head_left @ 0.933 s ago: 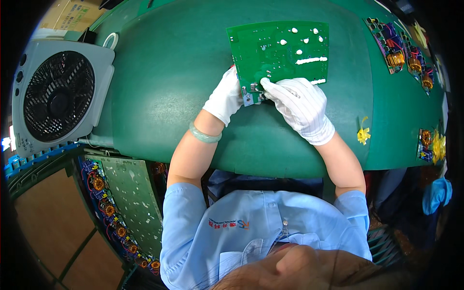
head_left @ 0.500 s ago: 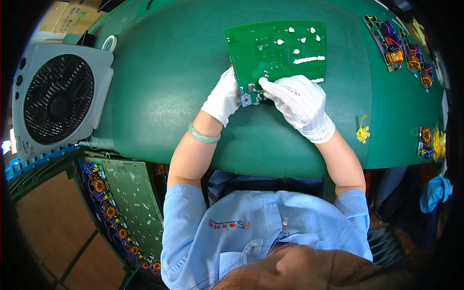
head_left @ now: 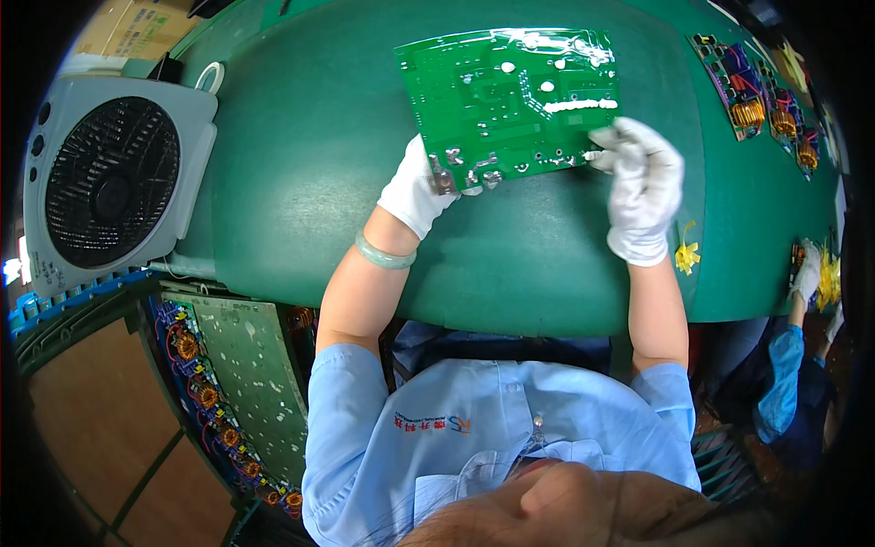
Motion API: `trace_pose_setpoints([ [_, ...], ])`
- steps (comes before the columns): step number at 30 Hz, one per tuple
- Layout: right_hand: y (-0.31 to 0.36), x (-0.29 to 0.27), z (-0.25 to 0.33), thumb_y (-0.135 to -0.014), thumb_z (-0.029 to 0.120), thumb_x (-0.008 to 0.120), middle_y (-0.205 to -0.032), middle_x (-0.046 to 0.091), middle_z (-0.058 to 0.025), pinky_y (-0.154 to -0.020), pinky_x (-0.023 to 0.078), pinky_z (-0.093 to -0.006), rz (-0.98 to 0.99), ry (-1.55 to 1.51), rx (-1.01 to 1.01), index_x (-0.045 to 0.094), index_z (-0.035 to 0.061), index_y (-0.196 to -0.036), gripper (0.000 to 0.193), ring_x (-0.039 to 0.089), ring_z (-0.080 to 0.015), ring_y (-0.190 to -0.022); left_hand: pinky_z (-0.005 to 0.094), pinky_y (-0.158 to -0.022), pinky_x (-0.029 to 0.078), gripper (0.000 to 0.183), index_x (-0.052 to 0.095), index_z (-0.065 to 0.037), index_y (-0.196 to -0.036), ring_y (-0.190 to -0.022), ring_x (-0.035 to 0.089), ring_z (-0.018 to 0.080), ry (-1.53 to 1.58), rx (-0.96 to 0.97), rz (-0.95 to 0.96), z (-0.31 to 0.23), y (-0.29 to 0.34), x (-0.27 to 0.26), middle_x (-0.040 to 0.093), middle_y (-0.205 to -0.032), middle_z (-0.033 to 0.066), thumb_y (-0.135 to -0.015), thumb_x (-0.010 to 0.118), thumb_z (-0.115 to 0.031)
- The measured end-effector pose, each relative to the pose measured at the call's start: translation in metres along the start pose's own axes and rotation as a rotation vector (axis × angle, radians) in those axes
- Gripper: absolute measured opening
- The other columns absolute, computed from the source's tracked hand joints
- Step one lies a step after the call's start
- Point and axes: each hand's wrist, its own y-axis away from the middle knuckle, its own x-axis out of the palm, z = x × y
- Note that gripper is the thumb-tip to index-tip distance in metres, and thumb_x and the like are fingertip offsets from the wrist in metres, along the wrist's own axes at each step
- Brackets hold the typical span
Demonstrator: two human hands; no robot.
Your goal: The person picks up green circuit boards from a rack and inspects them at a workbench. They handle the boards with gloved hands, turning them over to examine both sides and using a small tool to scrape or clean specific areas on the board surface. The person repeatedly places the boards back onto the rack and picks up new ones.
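A green circuit board is held up over the table, its soldered face showing, with white blobs and a white strip on it. My left hand, in a white glove, grips the board at its lower left corner; most of those fingers are hidden behind it. At the board's lower right corner is my right hand, also gloved, its fingers bent in and their tips over the edge. Slight blur softens those fingertips. Glare lies across the board's upper right part.
A grey box fan stands at the left. Several populated boards with copper coils lie at the far right. Yellow scraps rest on the green table. A co-worker's gloved hand reaches in at the right. More boards fill a rack below left.
My right hand has moved right from the board's lower left area to its lower right corner. The board has tilted and shifted slightly left, catching glare. A co-worker's hand has appeared at the right.
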Motion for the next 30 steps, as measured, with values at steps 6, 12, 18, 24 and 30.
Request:
trace_pose_setpoints([
  [6, -0.024, -0.046, -0.017, -0.092, 0.036, 0.071, -0.059, 0.049, 0.0054, -0.052, 0.032, -0.0209, -0.169, 0.273, 0.379, 0.064, 0.0017, -0.077, 0.038, 0.041, -0.0024, -0.056, 0.038, -0.058, 0.054, 0.042, 0.058, -0.003, -0.116, -0.079, 0.063, 0.0283, 0.042, -0.03, 0.062, -0.003, -0.003, -0.008, 0.064, -0.105, 0.017, -0.101, 0.035, -0.036],
  [12, -0.031, -0.036, -0.016, -0.092, 0.031, 0.071, -0.068, 0.052, 0.0064, -0.047, 0.031, -0.0197, -0.249, 0.051, 0.434, 0.066, 0.008, -0.096, 0.024, 0.043, -0.0016, -0.056, 0.0364, -0.058, 0.054, 0.044, 0.058, -0.004, -0.119, -0.079, 0.064, 0.0261, 0.009, -0.023, -0.091, -0.002, 0.003, 0.002, 0.065, -0.106, 0.0155, -0.102, 0.035, -0.038],
  [18, -0.027, -0.037, -0.027, -0.099, 0.025, 0.059, -0.087, 0.063, 0.0027, -0.05, 0.038, -0.0169, -0.085, -0.144, 0.293, 0.063, 0.0072, -0.12, 0.028, 0.054, -0.0019, -0.067, 0.0348, -0.06, 0.054, 0.046, 0.057, -0.007, -0.125, -0.087, 0.067, 0.0246, 0.036, -0.031, -0.1, -0.003, 0.005, 0.009, 0.067, -0.112, 0.0114, -0.102, 0.035, -0.042],
  [24, -0.023, -0.034, -0.019, -0.095, 0.021, 0.066, -0.079, 0.063, 0.0006, -0.051, 0.039, -0.0191, 0.031, -0.324, 0.477, 0.064, 0.0006, -0.115, 0.029, 0.053, -0.0041, -0.061, 0.0389, -0.067, 0.058, 0.048, 0.057, -0.008, -0.126, -0.092, 0.068, 0.0267, -0.052, 0.015, -0.233, -0.003, 0.016, 0.018, 0.066, -0.117, 0.0103, -0.101, 0.039, -0.045],
  [30, -0.023, -0.039, -0.005, -0.093, 0.017, 0.067, -0.077, 0.061, -0.0004, -0.055, 0.042, -0.0211, 0.074, -0.361, 0.527, 0.065, -0.0012, -0.113, 0.027, 0.053, -0.0055, -0.064, 0.0359, -0.055, 0.057, 0.045, 0.058, -0.009, -0.121, -0.084, 0.069, 0.0255, -0.06, 0.042, -0.153, 0.003, 0.012, 0.007, 0.067, -0.11, 0.0108, -0.101, 0.039, -0.045],
])
